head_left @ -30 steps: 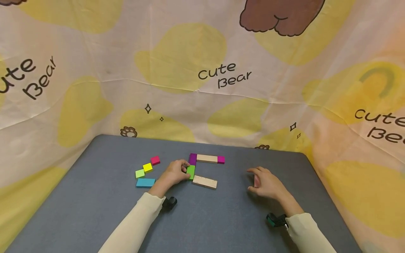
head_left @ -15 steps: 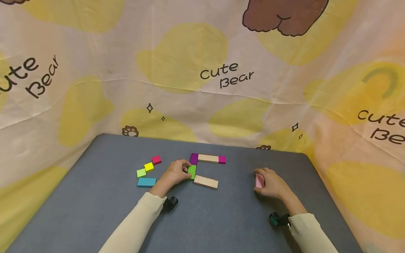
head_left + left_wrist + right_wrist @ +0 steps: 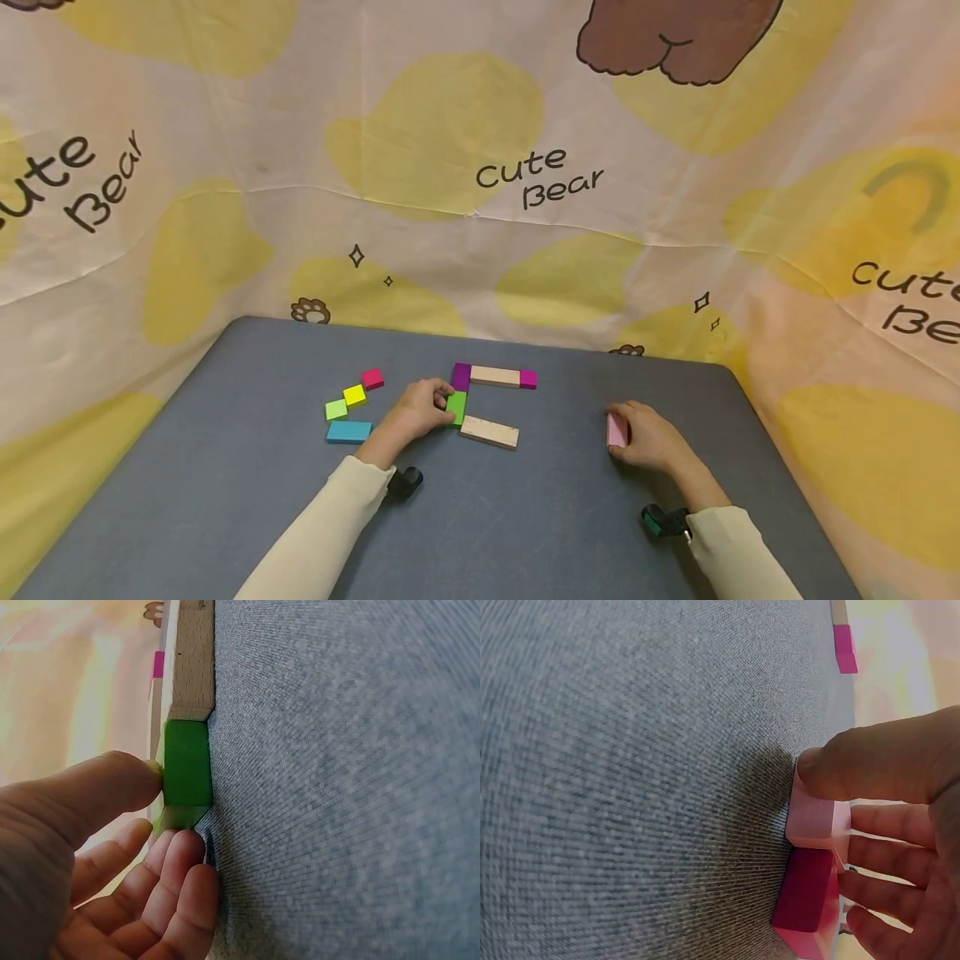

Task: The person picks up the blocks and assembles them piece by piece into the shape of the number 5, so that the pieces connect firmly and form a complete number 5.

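Observation:
My left hand [image 3: 416, 408] pinches a green block [image 3: 456, 408], thumb on its near side and index finger at the far end. The green block touches a purple block [image 3: 461, 377] behind it and a plain wooden block [image 3: 489, 432] at its near right. In the left wrist view, the thumb presses the edge of the green block [image 3: 186, 763]. On the right, my right hand [image 3: 648, 437] holds a light pink block [image 3: 617, 431] between thumb and fingers. The right wrist view shows a dark pink block [image 3: 808, 891] right against the light pink block [image 3: 811, 817]; the hand hides it in the head view.
Behind, another wooden block [image 3: 495, 377] runs from the purple block to a magenta cube [image 3: 528, 380]. To the left lie a red cube [image 3: 372, 379], a yellow cube [image 3: 355, 395], a light green cube [image 3: 337, 410] and a blue block [image 3: 349, 432]. Printed cloth hangs behind the grey table [image 3: 525, 517].
My right hand has shifted a little to the right, its fingers now closer around the light pink block, whose face shows more. The left hand stays at the green block.

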Available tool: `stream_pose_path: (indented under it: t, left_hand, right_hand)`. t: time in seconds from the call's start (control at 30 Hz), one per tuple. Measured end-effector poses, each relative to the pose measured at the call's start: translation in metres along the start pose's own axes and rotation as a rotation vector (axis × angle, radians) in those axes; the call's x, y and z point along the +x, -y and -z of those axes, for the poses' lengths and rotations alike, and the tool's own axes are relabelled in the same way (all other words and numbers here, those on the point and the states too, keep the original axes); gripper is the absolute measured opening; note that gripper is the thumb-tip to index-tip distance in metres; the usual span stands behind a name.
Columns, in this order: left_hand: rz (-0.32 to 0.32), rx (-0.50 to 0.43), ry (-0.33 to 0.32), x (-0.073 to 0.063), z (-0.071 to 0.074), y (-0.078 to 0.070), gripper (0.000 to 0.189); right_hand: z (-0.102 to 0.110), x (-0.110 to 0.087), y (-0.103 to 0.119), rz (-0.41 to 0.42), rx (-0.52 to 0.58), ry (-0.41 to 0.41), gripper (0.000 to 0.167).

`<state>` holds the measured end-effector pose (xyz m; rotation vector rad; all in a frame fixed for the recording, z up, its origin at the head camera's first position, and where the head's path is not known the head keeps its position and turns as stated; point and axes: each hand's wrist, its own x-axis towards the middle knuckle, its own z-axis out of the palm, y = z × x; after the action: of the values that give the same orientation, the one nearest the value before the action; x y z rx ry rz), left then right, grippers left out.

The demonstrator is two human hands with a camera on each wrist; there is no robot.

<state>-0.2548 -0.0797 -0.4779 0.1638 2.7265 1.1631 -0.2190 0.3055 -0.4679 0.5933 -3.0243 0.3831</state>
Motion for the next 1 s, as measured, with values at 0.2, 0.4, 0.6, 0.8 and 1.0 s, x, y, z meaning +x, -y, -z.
stream_pose_path:
  t: [0.2, 0.4, 0.6, 0.8, 1.0]
  left_hand:
    - [0.002, -0.007, 0.008, -0.002, 0.0, -0.001, 0.036]
    - [0.01, -0.017, 0.013, -0.004, 0.0, -0.003, 0.037]
    - [0.005, -0.019, 0.02, -0.003, -0.001, -0.001, 0.037]
    - [0.002, -0.013, 0.016, -0.003, 0.0, -0.001, 0.037]
    - [-0.013, -0.024, 0.013, -0.003, 0.001, -0.002, 0.036]
  right_hand:
    - [0.0, -0.002, 0.002, -0.007, -0.007, 0.007, 0.054]
    - [0.0, -0.002, 0.008, -0.008, -0.001, -0.008, 0.054]
    - [0.0, 0.0, 0.02, 0.017, 0.04, -0.032, 0.057]
    - [-0.002, 0.003, 0.037, 0.013, 0.103, -0.033, 0.059]
    - [-0.007, 0.007, 0.055, 0.017, 0.151, -0.053, 0.059]
